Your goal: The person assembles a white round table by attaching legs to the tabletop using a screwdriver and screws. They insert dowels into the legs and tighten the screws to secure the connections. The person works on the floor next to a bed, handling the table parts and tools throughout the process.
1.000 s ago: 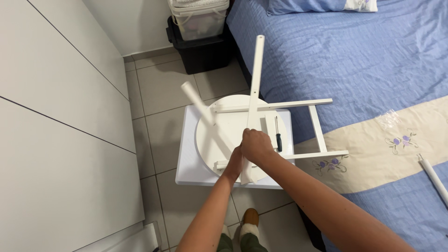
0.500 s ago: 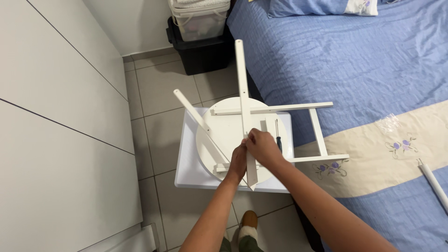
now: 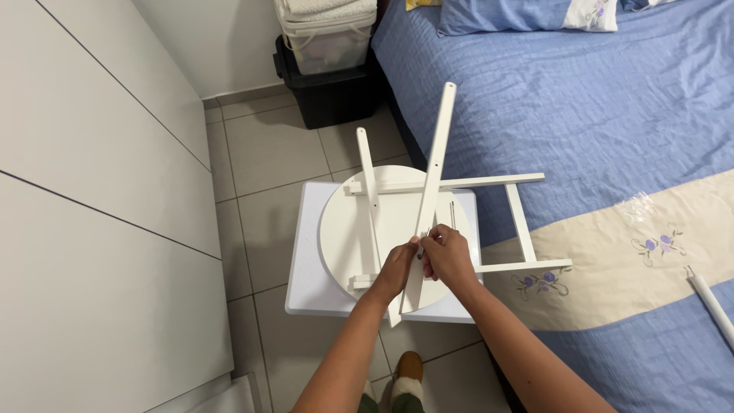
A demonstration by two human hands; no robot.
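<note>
Swung rightward, white leg (image 3: 430, 191) sits between left hand (image 3: 396, 269) and right hand (image 3: 447, 256).

White stool leg (image 3: 430, 183) at centre frame looks like painted wood, smooth, satin sheen; the round seat (image 3: 348, 229) under it has the same finish. Small table (image 3: 306, 260) below is smooth, matt, pale plastic or laminate, can't tell which. Bedspread (image 3: 581, 99) at right is woven cloth, matt, slightly creased. Floor tiles (image 3: 267, 145) are glazed, faintly glossy. Wardrobe doors (image 3: 84, 199) at left are smooth, matt white. Bin (image 3: 336, 95) at top is black plastic.
</note>
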